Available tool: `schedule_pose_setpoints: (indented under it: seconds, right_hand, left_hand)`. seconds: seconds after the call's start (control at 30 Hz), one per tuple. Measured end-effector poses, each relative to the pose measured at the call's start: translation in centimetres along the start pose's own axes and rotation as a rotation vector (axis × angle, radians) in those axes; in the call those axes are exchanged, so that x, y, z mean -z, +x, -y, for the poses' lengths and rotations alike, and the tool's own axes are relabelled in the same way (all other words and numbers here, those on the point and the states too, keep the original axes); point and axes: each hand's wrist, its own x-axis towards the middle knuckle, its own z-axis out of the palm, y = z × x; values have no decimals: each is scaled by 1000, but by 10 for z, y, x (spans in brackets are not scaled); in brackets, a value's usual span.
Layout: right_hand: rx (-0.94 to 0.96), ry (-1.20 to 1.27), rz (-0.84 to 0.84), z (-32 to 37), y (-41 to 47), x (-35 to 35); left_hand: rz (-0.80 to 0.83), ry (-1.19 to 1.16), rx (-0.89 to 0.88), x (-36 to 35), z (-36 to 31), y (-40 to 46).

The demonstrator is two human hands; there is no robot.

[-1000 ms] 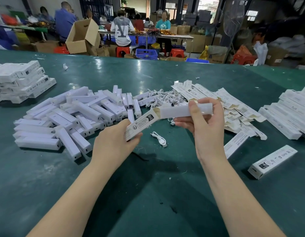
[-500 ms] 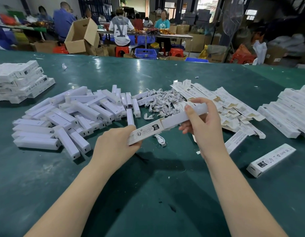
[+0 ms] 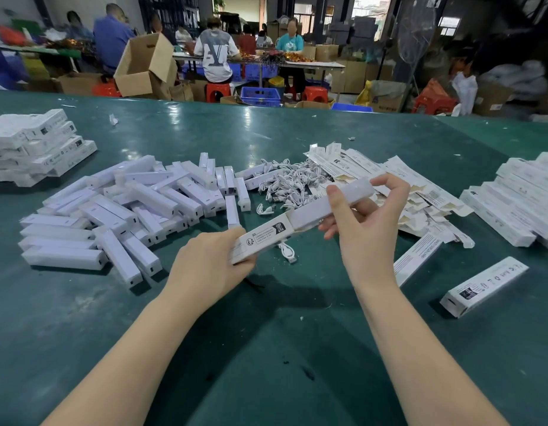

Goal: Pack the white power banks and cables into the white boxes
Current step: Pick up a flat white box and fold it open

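Observation:
My left hand [image 3: 211,265] grips the near end of a long white box [image 3: 263,238] with printed labels. My right hand [image 3: 368,222] holds a white power bank [image 3: 331,202] whose lower end sits inside the box's open mouth. A single white cable [image 3: 288,250] lies on the green table just under the box. A big pile of loose white power banks [image 3: 118,210] lies to the left, and a heap of white cables [image 3: 288,182] sits behind my hands. Flat unfolded boxes [image 3: 405,179] are spread behind my right hand.
Stacks of closed white boxes stand at the far left [image 3: 35,146] and at the right edge [image 3: 518,201]. One closed box [image 3: 485,284] lies alone at the right on the green table [image 3: 266,348]. People work at tables in the background.
The power bank has slid further into the box, and both hands have dropped slightly toward the table. My right-hand fingers now pinch its far end.

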Motion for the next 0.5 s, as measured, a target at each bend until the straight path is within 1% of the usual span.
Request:
schedule_pose_setpoints:
  seconds: [0.13, 0.27, 0.33, 0.4, 0.43, 0.5]
  right_hand:
    - [36, -12, 20, 1, 0, -1]
    - [-32, -30, 51, 0, -2, 0]
    - [10, -117, 78, -3, -6, -5]
    - [70, -246, 147, -5, -11, -10]
    - [74, -314, 215, -5, -14, -13]
    - [29, -352, 363, -8, -18, -17]
  left_hand:
    - [44, -72, 12, 1, 1, 0]
    - [-4, -43, 22, 1, -3, -1]
    - [-7, -56, 38, 2, -6, -1]
    - [-20, -88, 58, 4, -7, -1]
    - [-33, -108, 60, 5, -7, -1]
    - [-60, -147, 48, 5, -7, -2]
